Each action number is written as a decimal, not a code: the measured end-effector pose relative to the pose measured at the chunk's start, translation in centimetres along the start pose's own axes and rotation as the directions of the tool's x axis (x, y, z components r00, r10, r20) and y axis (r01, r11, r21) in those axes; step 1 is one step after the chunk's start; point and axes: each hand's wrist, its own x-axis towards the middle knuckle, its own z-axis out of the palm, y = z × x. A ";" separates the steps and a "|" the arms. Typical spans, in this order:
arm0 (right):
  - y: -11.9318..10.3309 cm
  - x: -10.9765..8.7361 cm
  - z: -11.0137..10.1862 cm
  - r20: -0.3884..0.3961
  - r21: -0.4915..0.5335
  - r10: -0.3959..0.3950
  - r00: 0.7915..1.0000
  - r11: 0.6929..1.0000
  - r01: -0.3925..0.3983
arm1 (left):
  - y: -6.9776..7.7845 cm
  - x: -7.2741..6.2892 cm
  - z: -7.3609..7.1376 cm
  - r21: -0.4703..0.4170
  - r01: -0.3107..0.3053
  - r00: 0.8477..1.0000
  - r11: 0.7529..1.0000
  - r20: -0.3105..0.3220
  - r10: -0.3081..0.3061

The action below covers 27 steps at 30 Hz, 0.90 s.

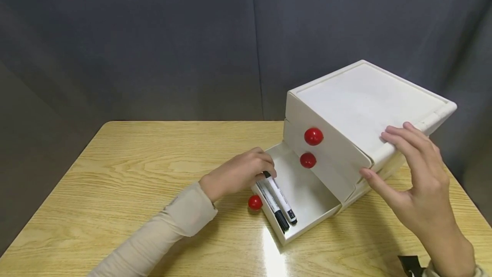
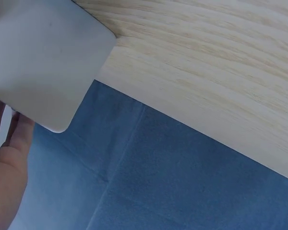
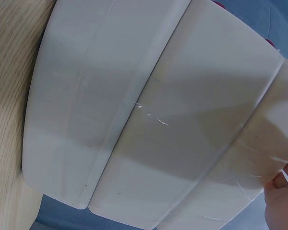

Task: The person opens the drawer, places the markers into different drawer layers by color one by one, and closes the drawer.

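Note:
A white three-tier drawer unit (image 1: 365, 97) stands at the right of the table, its bottom drawer (image 1: 307, 187) pulled out. Two white whiteboard markers lie side by side along that drawer's front wall: the outer marker (image 1: 270, 200) and the inner marker (image 1: 282, 198). My left hand (image 1: 244, 170) reaches over the front wall and pinches the black far end of the inner marker; its fingertips are partly hidden. With fingers spread, my right hand (image 1: 423, 174) rests on the unit's near top edge, thumb by the front corner. The right wrist view shows the unit's side panels (image 3: 182, 110).
Red round knobs mark the drawer fronts: the top knob (image 1: 313, 136), the middle knob (image 1: 308, 160) and the bottom drawer's knob (image 1: 255, 202). The wooden table (image 1: 134, 183) extends to the left. A dark grey curtain (image 1: 153, 46) hangs behind it.

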 end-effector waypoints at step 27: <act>0.1 0.0 0.0 0.005 0.000 -0.001 1.000 1.000 0.001 | -0.1 0.5 0.6 -0.044 -0.021 1.000 0.999 0.022 0.022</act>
